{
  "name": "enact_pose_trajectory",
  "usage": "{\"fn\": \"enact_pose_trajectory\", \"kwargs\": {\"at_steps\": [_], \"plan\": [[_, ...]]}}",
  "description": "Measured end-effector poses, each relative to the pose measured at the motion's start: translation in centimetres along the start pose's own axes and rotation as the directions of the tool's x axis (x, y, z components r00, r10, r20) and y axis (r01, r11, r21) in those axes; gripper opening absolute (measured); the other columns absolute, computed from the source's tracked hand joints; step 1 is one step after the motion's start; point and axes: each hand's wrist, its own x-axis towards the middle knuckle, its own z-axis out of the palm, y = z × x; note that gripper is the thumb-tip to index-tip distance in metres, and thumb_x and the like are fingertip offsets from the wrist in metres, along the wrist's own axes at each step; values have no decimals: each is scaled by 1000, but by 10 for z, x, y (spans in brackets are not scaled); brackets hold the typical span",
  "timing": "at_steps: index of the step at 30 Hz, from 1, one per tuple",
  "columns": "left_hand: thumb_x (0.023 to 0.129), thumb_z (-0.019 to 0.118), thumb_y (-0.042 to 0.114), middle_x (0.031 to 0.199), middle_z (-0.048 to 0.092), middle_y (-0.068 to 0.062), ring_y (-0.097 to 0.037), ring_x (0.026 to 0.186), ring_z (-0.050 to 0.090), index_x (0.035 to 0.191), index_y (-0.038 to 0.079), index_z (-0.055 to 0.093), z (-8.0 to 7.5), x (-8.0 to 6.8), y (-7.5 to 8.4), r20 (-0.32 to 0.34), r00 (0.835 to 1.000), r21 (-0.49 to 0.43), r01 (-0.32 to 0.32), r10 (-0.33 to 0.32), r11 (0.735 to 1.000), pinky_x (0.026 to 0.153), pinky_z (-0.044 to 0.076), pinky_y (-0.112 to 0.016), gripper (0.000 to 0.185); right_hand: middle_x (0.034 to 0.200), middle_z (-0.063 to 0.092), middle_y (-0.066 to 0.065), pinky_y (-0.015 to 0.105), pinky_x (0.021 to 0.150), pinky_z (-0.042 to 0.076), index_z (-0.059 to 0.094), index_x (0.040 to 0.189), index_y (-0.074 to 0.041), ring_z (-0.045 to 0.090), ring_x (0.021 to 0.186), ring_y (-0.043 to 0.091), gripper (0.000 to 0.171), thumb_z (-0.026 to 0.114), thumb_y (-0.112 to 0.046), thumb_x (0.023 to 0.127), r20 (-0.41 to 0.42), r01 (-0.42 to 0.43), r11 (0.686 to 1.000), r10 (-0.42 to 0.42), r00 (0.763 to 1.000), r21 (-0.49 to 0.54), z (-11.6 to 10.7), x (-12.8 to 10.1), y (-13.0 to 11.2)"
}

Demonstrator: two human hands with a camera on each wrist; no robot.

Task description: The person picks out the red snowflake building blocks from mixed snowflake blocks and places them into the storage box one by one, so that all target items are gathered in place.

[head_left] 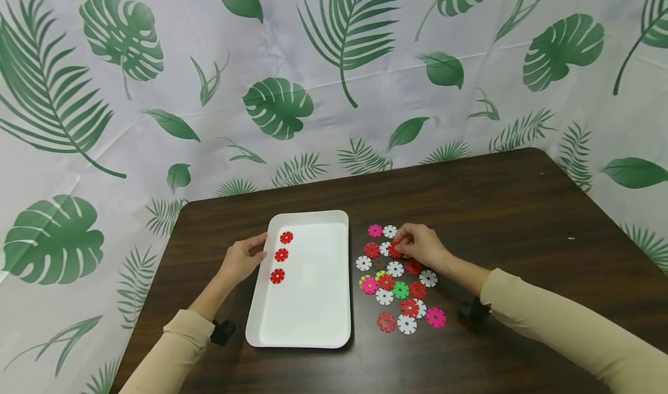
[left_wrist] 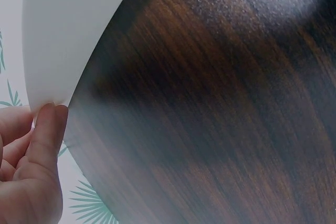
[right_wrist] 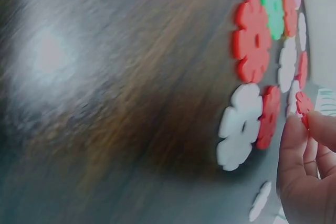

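My left hand (head_left: 241, 260) pinches the left rim of a white tray (head_left: 313, 318), thumb and fingertips meeting at its edge in the left wrist view. Three red notched discs (head_left: 281, 255) lie in a column along the tray's left side. To the right of the tray, my right hand (head_left: 424, 245) pinches a red flower-shaped disc (right_wrist: 303, 103) between thumb and fingers, over a loose spread of similar discs. That spread has white discs (head_left: 406, 324), red ones, pink ones (head_left: 435, 317) and a green disc (head_left: 400, 289), some overlapping.
The dark wood table (head_left: 469, 197) carries the tray and discs. Behind it hangs a white cloth (head_left: 334, 133) printed with green leaves. A black wrist device (head_left: 222, 332) sits at the left sleeve, another (head_left: 474, 311) near the right sleeve.
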Motion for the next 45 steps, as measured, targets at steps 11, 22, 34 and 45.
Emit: {"fn": "enact_pose_trajectory", "kwargs": {"at_steps": [11,22,34,45], "plan": [[90,58,1,136,49,-23,-38,113,57,137,1,46,0,-1,1,-1,1000,-17,7,-7,1000,89,51,-43,49,80,62,13,28,65,59,60,95,6,62,69,17,12,65,2,84,52,-21,983,11,999,185,10,3,-20],[90,59,1,135,50,-23,-37,112,58,137,1,47,0,-1,1,-8,1000,-17,15,-15,1000,89,51,-42,49,81,62,13,36,69,59,60,96,5,62,69,18,14,66,1,84,99,-48,954,20,995,295,40,13,-55],[90,59,1,134,51,-23,-37,113,57,137,1,46,0,0,0,-1,1000,-9,9,-9,1000,89,51,-41,49,74,56,7,30,65,59,58,94,9,57,64,11,14,65,6,82,174,-102,897,29,984,431,79,23,-87],[91,58,2,135,50,-23,-37,114,57,138,1,45,-1,-1,1,7,1000,-6,6,-6,1000,90,50,-42,49,67,53,3,23,58,57,59,90,9,55,60,8,11,64,9,81,225,-141,879,39,973,455,119,26,-106]]}}
